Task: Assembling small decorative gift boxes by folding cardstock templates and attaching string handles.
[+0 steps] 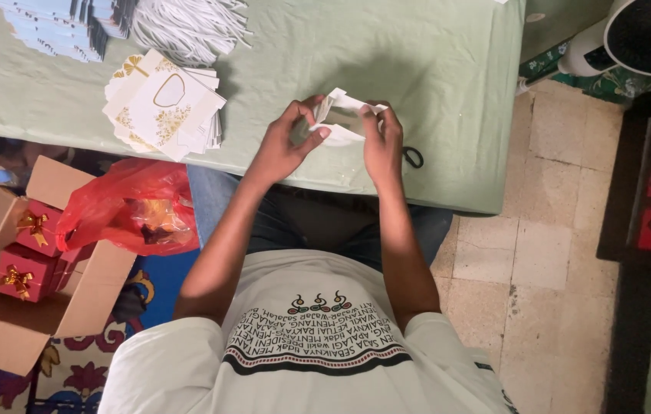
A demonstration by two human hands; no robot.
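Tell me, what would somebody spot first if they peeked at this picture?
Probably the two hands in the middle: the left hand and right hand pinch a folded white paper over the green table. Next, the red bag at lower left, beside a cardboard box holding red gift boxes with gold bows. A stack of white-and-gold cards lies on the table to the left.
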